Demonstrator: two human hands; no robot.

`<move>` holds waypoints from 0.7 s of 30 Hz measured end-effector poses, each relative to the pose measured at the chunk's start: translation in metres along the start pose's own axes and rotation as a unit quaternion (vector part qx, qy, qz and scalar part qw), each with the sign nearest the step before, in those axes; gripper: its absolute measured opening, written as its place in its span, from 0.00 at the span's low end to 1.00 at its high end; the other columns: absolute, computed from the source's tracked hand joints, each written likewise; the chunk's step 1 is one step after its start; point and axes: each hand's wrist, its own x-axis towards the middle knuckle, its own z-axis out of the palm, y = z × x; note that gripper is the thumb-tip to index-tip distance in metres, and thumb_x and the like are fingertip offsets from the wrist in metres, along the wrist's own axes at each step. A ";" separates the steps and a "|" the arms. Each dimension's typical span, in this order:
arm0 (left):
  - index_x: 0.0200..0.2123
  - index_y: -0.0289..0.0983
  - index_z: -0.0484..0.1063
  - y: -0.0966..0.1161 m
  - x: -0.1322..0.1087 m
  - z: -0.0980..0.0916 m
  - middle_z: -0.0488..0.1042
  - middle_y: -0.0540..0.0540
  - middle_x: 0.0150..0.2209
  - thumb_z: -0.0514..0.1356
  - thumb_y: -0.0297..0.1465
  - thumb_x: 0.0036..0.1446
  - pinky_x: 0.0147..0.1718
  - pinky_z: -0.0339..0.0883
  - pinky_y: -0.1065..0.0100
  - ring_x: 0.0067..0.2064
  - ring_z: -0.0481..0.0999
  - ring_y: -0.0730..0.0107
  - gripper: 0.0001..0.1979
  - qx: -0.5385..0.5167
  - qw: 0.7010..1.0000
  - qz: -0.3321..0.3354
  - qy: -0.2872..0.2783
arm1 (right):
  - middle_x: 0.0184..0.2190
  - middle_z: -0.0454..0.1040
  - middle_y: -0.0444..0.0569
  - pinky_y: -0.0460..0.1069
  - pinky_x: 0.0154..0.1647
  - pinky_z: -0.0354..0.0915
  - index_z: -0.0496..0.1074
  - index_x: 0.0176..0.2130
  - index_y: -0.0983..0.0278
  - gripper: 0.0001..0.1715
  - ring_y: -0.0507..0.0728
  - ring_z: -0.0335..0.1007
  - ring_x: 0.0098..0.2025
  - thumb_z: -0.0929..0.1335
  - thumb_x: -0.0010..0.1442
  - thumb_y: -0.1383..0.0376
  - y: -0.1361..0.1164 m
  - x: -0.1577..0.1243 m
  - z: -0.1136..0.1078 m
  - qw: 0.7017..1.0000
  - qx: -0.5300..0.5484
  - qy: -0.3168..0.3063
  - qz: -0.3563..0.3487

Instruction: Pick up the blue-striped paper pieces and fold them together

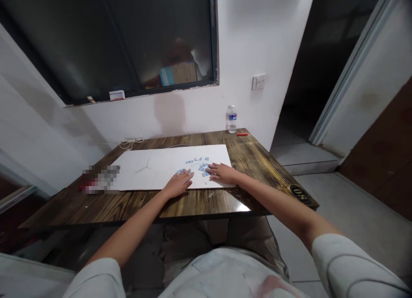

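Note:
A white board [167, 178] lies flat on a dark burnt-wood table [96, 210], with thin grey lines drawn on its left half. Several small blue-and-white paper pieces [198, 164] are scattered across its right half. My left hand [178, 183] rests palm down on the board, its fingertips on or beside a piece at the near edge of the scatter. My right hand [222, 173] lies flat to the right, its fingertips touching the pieces. Neither hand visibly holds anything.
A plastic water bottle [231, 119] and a small red stick [242, 134] stand at the table's far edge. A coiled white cord [131, 142] lies at the back left. A blurred object [100, 179] sits left of the board. A wall and window stand behind.

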 end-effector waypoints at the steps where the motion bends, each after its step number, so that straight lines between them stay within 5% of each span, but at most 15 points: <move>1: 0.68 0.42 0.53 -0.001 0.006 0.001 0.49 0.40 0.70 0.37 0.46 0.68 0.63 0.46 0.45 0.70 0.47 0.51 0.30 0.002 1.000 -0.005 -0.001 | 0.68 0.53 0.57 0.62 0.63 0.53 0.58 0.66 0.61 0.34 0.66 0.47 0.69 0.58 0.67 0.48 -0.001 -0.005 0.000 1.000 -0.005 0.000 0.000; 13: 0.68 0.41 0.49 0.005 0.076 -0.007 0.44 0.36 0.70 0.33 0.47 0.68 0.62 0.37 0.38 0.71 0.39 0.49 0.32 -0.077 0.996 -0.021 -0.037 | 0.70 0.45 0.60 0.68 0.66 0.43 0.52 0.68 0.58 0.38 0.68 0.38 0.71 0.56 0.67 0.45 -0.024 -0.032 -0.003 0.999 0.023 -0.038 0.000; 21: 0.69 0.43 0.48 0.037 0.063 -0.008 0.46 0.40 0.70 0.40 0.49 0.67 0.65 0.36 0.44 0.71 0.41 0.55 0.32 -0.066 0.994 0.076 0.037 | 0.70 0.45 0.60 0.71 0.65 0.43 0.53 0.68 0.59 0.36 0.69 0.37 0.71 0.58 0.67 0.47 -0.030 -0.003 -0.004 0.997 0.047 -0.048 0.032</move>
